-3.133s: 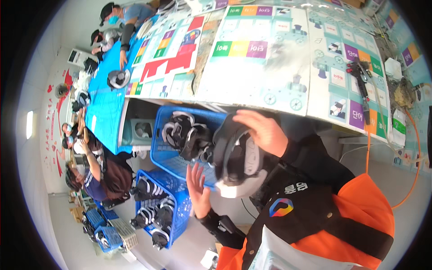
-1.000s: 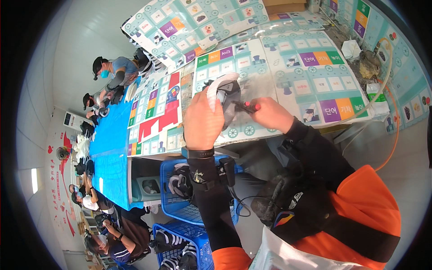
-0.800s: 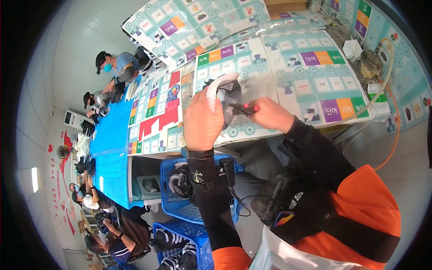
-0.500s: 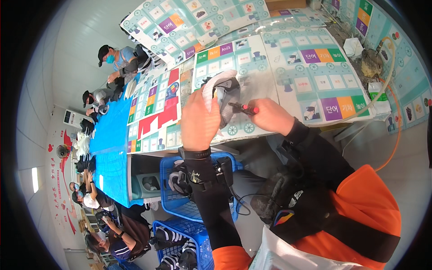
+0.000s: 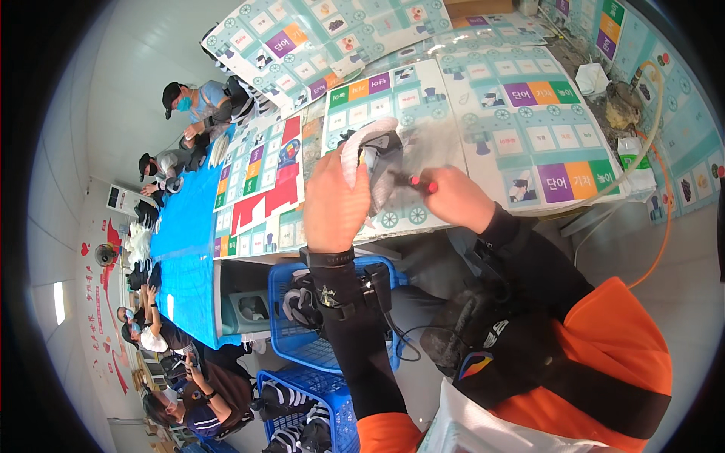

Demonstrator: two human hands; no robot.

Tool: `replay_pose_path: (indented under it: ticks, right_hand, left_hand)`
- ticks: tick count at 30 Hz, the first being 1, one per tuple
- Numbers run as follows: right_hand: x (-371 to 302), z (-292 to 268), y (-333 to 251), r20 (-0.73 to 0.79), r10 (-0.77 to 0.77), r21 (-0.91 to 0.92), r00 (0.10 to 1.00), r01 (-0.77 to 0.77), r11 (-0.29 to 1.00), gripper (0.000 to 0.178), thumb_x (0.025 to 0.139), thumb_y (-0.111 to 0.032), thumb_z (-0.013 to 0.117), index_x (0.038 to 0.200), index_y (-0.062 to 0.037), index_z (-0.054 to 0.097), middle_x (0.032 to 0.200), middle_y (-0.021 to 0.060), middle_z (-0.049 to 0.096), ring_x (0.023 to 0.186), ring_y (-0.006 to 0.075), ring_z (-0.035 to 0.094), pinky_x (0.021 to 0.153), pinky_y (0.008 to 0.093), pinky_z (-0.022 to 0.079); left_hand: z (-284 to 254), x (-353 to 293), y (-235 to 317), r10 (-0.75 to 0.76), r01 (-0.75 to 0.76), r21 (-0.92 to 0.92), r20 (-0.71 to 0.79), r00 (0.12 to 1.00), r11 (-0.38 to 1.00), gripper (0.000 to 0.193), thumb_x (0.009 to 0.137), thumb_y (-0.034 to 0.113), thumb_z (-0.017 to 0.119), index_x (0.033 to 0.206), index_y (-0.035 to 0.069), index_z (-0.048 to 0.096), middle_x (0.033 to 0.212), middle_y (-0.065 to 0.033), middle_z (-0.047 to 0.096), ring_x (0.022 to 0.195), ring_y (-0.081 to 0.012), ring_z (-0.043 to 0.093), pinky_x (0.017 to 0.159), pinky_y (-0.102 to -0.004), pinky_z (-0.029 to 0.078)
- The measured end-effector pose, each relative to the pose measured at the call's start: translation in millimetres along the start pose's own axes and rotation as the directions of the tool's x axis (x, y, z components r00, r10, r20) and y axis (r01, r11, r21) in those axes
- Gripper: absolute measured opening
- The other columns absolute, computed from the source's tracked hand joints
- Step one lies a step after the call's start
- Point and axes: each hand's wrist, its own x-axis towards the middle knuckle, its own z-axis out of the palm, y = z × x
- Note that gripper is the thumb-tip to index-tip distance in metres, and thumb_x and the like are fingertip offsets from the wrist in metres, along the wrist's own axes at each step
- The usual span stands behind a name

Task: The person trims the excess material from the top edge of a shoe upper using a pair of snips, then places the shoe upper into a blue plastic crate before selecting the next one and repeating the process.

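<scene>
Nearest, at 4 to 5 o'clock, are the wearer's black apron (image 5: 521, 362) and orange sleeve (image 5: 623, 340). The left hand (image 5: 336, 204), near the middle toward 11 o'clock, grips the shoe (image 5: 387, 167), thumb on the near side. The shoe is held up over the bench (image 5: 495, 155), just off the middle at 12 to 1 o'clock. Its long axis runs roughly from 6 toward 12 o'clock, tipped slightly to 1; the white rounded sole edge curves over the upper end, and I cannot tell toe from heel.

At 2 to 3 o'clock the right hand (image 5: 464, 199) is wrapped around a black tool (image 5: 418, 183) with red knobs, its nose aimed at 9 to 10 o'clock, toward the shoe; contact is unclear.

Against half a second ago, the right hand sits slightly farther toward 4 o'clock and the tool's nose is blurred, while the left hand and shoe are practically unmoved.

Beyond, at 6 to 7 o'clock, are two blue baskets (image 5: 332, 358) holding shoes. Farther off, at 10 o'clock, a co-worker (image 5: 204, 98) bends over the blue-covered table (image 5: 189, 264).
</scene>
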Motion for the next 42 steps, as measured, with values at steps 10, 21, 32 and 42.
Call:
replay_pose_path:
  ticks: [10, 21, 32, 42]
  right_hand:
    - [10, -14, 7, -0.129, -0.054, -0.037, 0.990, 0.049, 0.998, 0.012, 0.086, -0.007, 0.061, 0.093, 0.0005, 0.068, 0.083, 0.0275, 0.067, 0.082, 0.0501, 0.063, 0.070, 0.0526, 0.049]
    - [5, -17, 2, -0.152, -0.025, -0.068, 0.988, 0.015, 0.998, 0.019, 0.082, -0.008, 0.055, 0.089, 0.0047, 0.067, 0.081, 0.0325, 0.066, 0.085, 0.0530, 0.063, 0.077, 0.0590, 0.049]
    - [1, -12, 11, 0.002, -0.020, -0.054, 1.000, 0.020, 0.998, 0.025, 0.083, -0.010, 0.056, 0.097, 0.0054, 0.070, 0.084, 0.0324, 0.067, 0.084, 0.0536, 0.063, 0.076, 0.0573, 0.050]
    - [17, -110, 124, -0.342, -0.109, -0.378, 0.933, -0.031, 0.925, 0.031, 0.090, -0.002, 0.057, 0.120, 0.0048, 0.062, 0.110, 0.0306, 0.068, 0.105, 0.0504, 0.064, 0.087, 0.0517, 0.051]
  left_hand:
    - [3, 1, -1, 0.016, -0.016, 0.003, 0.007, 1.000, 1.000, 0.038, 0.093, 0.019, 0.068, 0.126, 0.000, 0.068, 0.113, -0.0246, 0.071, 0.103, -0.0463, 0.067, 0.089, -0.0515, 0.055]
    - [1, -1, 1, 0.034, -0.034, 0.028, -0.007, 0.999, 0.999, 0.038, 0.093, 0.020, 0.068, 0.126, 0.003, 0.068, 0.115, -0.0222, 0.071, 0.103, -0.0448, 0.068, 0.089, -0.0504, 0.056]
    - [-2, 3, 10, -0.026, 0.026, 0.017, -0.024, 0.999, 1.000, 0.038, 0.095, 0.024, 0.066, 0.127, 0.002, 0.067, 0.117, -0.0216, 0.071, 0.103, -0.0455, 0.068, 0.088, -0.0517, 0.056]
    - [-81, -155, -11, -0.658, 0.563, -0.346, -0.308, 0.687, 0.750, 0.037, 0.109, 0.027, 0.058, 0.115, -0.009, 0.069, 0.096, -0.0152, 0.077, 0.085, -0.0218, 0.072, 0.075, -0.0375, 0.053]
